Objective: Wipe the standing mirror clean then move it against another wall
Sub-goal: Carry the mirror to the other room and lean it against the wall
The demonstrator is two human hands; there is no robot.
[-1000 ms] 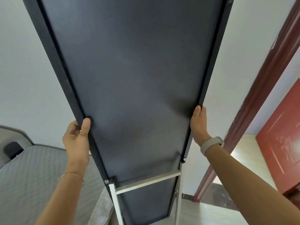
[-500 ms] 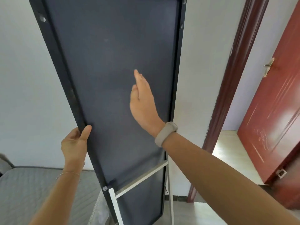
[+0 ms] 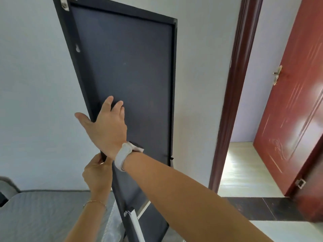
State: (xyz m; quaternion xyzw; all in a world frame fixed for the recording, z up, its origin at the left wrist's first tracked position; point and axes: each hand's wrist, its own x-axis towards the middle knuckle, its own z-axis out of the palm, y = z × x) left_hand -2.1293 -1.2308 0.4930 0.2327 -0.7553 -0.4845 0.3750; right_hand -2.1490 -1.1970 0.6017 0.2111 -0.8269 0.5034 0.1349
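Note:
The standing mirror [image 3: 132, 70] faces away from me, so I see its dark grey back panel and black frame, tilted with its top leaning left. Its white stand leg [image 3: 135, 222] shows at the bottom. My left hand [image 3: 97, 173] grips the mirror's left frame edge low down. My right hand [image 3: 106, 126], with a white wristband, reaches across and lies over the same left edge higher up, thumb on the far side and fingers spread on the back panel. The glass side is hidden.
A white wall [image 3: 35, 102] stands behind the mirror. A grey quilted mattress [image 3: 40, 215] lies at the lower left. To the right is a dark red door frame [image 3: 230, 102] and an open red door [image 3: 293, 110] leading to a lit floor.
My right hand left the mirror's right edge, crossed the back panel and now lies on the left edge. The mirror has turned, so its top and right edge are now in sight.

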